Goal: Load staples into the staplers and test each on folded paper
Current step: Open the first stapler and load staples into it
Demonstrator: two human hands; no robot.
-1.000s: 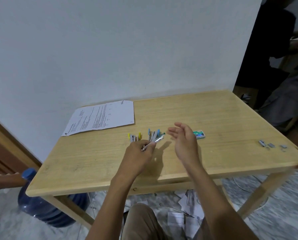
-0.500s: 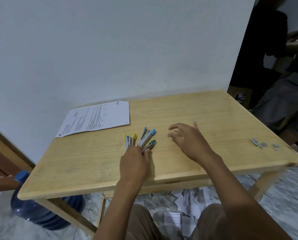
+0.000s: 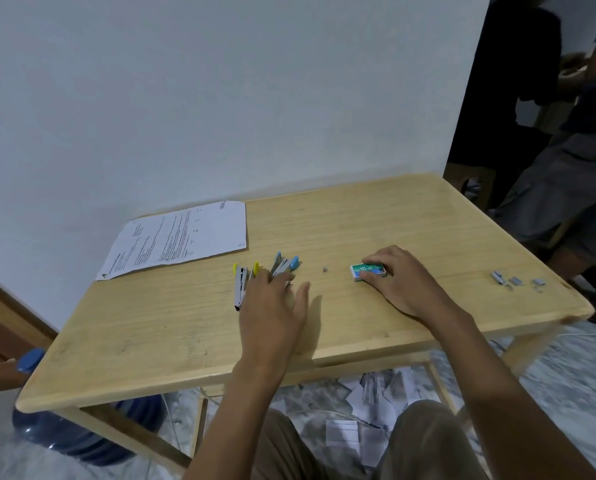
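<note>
Staplers in a small cluster mid-table, staple box just to their right.
Loading looks barely begun: the right hand pinches the box between fingers and thumb, while the left hand lies spread and flat over the near staplers, gripping nothing. Next, I judge, the box must be opened. How many staplers lie under that hand is hidden; paper sits unfolded, far left.

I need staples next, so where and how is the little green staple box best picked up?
Pinch the green staple box across its two long sides, coming down from above. It lies flat on the table with its broad printed face up, so only the thin edges offer grip. The right hand already brackets it, fingers on the far side and thumb on the near.
</note>
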